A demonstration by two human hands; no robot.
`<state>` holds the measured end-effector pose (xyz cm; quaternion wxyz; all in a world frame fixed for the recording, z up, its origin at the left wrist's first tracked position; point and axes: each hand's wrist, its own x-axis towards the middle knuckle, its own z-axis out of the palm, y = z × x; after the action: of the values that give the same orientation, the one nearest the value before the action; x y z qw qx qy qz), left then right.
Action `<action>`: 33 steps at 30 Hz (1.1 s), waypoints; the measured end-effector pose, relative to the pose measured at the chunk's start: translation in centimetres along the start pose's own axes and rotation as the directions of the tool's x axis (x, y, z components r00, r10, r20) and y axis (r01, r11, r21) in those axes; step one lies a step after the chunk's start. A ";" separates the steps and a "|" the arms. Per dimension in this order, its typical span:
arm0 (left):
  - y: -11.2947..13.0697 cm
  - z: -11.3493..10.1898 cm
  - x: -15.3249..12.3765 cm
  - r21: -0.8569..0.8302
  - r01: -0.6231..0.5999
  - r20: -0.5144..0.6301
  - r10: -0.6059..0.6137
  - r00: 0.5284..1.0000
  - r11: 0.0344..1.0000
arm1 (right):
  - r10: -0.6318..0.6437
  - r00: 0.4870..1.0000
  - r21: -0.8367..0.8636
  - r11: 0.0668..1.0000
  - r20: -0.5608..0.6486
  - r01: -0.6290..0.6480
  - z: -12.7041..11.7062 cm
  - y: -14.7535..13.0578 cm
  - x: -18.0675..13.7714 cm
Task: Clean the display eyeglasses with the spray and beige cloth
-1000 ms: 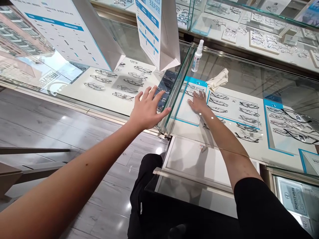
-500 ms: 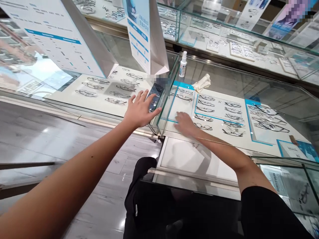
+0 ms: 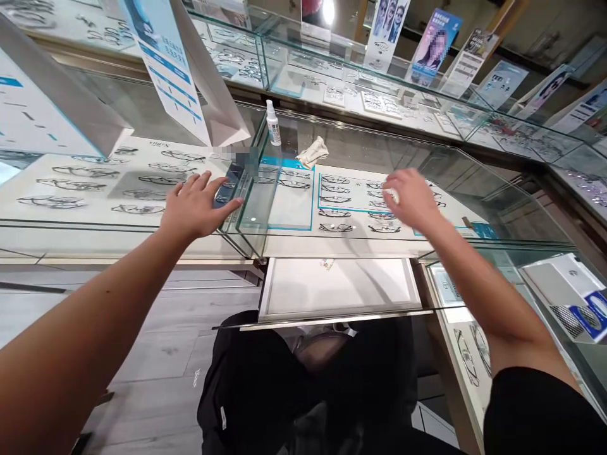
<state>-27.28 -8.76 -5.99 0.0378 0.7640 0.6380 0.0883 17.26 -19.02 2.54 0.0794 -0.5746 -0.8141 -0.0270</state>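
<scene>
My left hand [image 3: 196,205] lies palm down with fingers spread on the glass top of the left display case, holding nothing. Its thumb points toward the glass edge between two cases. My right hand [image 3: 411,197] is over the glass of the right case, slightly blurred, fingers loosely curved and thumb apart, with nothing visible in it. Beneath the glass sit rows of eyeglasses [image 3: 336,227] on white boards edged in blue. More eyeglasses [image 3: 137,209] lie under the left glass. A white spray bottle [image 3: 273,126] and a crumpled cream cloth [image 3: 313,153] are on the right case, behind my hands.
A shallow white drawer [image 3: 341,287] stands pulled out above my lap. Tented sign cards [image 3: 177,76] stand on the left case. Farther back is another glass display case [image 3: 332,82] with signs on top. A blue-and-white box [image 3: 576,297] is at the right.
My view has turned to the right, so more of the drawer and right-hand case shows. My right hand has moved right across the glass. The left hand stays spread on its case.
</scene>
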 end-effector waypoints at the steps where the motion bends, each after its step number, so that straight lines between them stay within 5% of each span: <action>1: 0.1 0.0 0.0 -0.001 -0.002 -0.008 0.002 1.000 1.000 | 0.099 0.994 -0.080 0.992 -0.046 -0.102 -0.8 3.2 0.3; 5: 0.3 0.0 -0.1 -0.005 -0.009 -0.026 0.009 1.000 1.000 | 0.327 0.945 -0.297 0.901 -0.013 -0.316 -1.1 13.6 0.1; 9: 0.1 -0.1 0.1 -0.007 -0.017 -0.020 0.017 1.000 1.000 | 0.435 0.893 -0.338 0.862 0.115 -0.376 1.0 17.8 -0.2; 23: -0.3 0.2 0.2 -0.038 -0.008 -0.024 0.007 1.000 0.999 | 0.526 0.839 -0.302 0.830 0.139 -0.470 3.6 19.9 2.1; 30: -0.7 0.5 0.4 -0.051 -0.010 -0.036 0.008 0.999 0.999 | 0.543 0.833 -0.283 0.820 0.107 -0.498 3.2 19.0 2.1; 33: -0.6 0.5 0.4 -0.052 -0.011 -0.041 0.009 0.999 0.999 | 0.489 0.872 -0.245 0.849 0.030 -0.468 2.3 17.2 1.8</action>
<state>-27.69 -8.28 -6.50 0.0441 0.7640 0.6323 0.1207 32.62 -11.20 -0.26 -0.0208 -0.7652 -0.6392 -0.0741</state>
